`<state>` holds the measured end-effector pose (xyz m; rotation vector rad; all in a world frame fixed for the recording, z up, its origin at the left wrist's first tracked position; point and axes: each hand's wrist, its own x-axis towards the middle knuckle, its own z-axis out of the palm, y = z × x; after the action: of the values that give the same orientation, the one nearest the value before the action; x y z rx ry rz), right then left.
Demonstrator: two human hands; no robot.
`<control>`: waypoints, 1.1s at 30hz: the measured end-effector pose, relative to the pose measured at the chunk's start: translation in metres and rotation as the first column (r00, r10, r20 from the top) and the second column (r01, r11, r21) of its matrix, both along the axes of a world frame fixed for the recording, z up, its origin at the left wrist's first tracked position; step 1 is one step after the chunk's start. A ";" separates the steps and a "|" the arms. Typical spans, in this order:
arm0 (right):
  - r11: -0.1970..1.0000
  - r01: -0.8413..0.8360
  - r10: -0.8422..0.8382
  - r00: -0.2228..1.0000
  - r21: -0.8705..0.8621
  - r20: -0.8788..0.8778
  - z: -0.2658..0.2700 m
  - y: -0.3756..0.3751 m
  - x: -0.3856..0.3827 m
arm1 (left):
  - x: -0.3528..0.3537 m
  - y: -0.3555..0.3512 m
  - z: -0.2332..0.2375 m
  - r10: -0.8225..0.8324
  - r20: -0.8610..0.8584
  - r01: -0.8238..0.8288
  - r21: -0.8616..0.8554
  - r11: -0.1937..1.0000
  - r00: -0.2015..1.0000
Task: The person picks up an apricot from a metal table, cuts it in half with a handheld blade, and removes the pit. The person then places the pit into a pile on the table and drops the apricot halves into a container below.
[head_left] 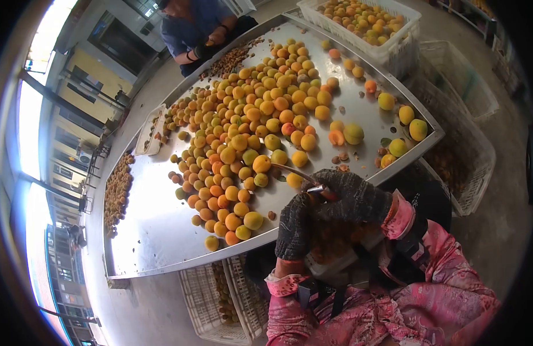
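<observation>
My right hand, in a dark knitted glove, is closed around a slim tool with a thin curved metal strip and a shiny end. The strip reaches out over the table's near edge. Pressed close beside it, my left hand wears the same kind of glove. Its fingers are curled; whatever they hold is hidden. Just beyond both hands a big heap of apricots, yellow, orange and some greenish, spreads over the metal table. A split apricot lies to the right among loose stones.
Across the table a person works beside a pile of stones. More stones line the left edge, near a white tray. A crate of apricots stands at the far right. Other crates sit below.
</observation>
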<state>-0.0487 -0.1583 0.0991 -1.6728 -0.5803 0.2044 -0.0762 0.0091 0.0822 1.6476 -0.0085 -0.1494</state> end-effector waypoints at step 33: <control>0.686 0.184 0.152 0.910 0.704 -0.386 -0.035 0.003 -0.016 | -0.021 -0.018 -0.021 0.266 -0.188 -0.326 -0.538 0.777 0.945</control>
<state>-0.0648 -0.1554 0.0638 -0.7980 -0.2510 0.2658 -0.0969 -0.0086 0.0610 1.0226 0.2652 0.0160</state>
